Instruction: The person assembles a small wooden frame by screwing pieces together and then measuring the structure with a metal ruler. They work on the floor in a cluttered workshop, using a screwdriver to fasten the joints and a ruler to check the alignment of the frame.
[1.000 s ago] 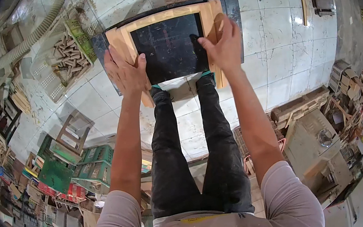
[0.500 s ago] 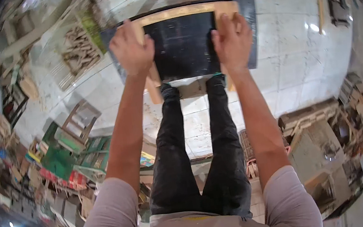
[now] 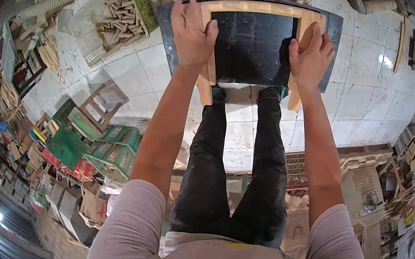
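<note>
A three-sided light wooden frame (image 3: 253,6) lies on a dark, scuffed black board (image 3: 254,46) in front of my feet. Its two side rails point back toward me. My left hand (image 3: 194,38) straddles the frame's far left corner, fingers reaching forward and thumb over the inner side of the rail. On the right rail, my right hand (image 3: 313,58) has its fingers curled over the wood, with the thumb on the inner side. Palms and fingers hide parts of both rails.
Left of the board is a green crate (image 3: 144,8) beside a heap of short wood pieces (image 3: 123,16). Closer on the left stand green plastic stools (image 3: 112,154) and a small wooden frame (image 3: 97,108). A wooden strip (image 3: 400,46) lies on the tiled floor (image 3: 363,92) at right.
The whole view has swung, so the board and wooden frame sit farther right and look turned clockwise. Both hands stay on the frame's sides, and the picture is sharper.
</note>
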### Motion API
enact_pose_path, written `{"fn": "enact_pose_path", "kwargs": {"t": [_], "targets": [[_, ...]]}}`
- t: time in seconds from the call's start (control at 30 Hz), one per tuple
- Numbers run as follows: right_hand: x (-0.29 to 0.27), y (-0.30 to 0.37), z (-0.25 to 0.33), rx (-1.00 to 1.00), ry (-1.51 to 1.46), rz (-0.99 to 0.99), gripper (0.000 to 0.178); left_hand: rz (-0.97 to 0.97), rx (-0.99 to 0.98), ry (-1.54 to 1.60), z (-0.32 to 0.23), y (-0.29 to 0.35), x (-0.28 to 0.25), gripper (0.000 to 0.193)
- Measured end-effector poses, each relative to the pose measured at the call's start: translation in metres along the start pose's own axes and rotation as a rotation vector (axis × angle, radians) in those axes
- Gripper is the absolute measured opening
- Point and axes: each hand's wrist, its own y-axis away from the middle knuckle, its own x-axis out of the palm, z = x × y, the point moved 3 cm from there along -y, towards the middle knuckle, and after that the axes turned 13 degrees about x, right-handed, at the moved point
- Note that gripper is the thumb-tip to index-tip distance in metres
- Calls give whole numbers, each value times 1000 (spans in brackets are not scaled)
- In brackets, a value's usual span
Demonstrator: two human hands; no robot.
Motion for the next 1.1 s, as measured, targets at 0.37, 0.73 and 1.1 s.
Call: {"fn": "enact_pose_path", "kwargs": {"t": [0.37,0.73,1.1], "targets": [[2,1,-1,-52,13,-20,74,115,-404,-56,-25,43,-11,94],[-9,-8,-10,-59,-115,117,83,215,-465,-26,-26,35,-27,100],[-24,-19,-25,183,-180,323,94,364,-439,-34,-7,6,-27,90]]}}
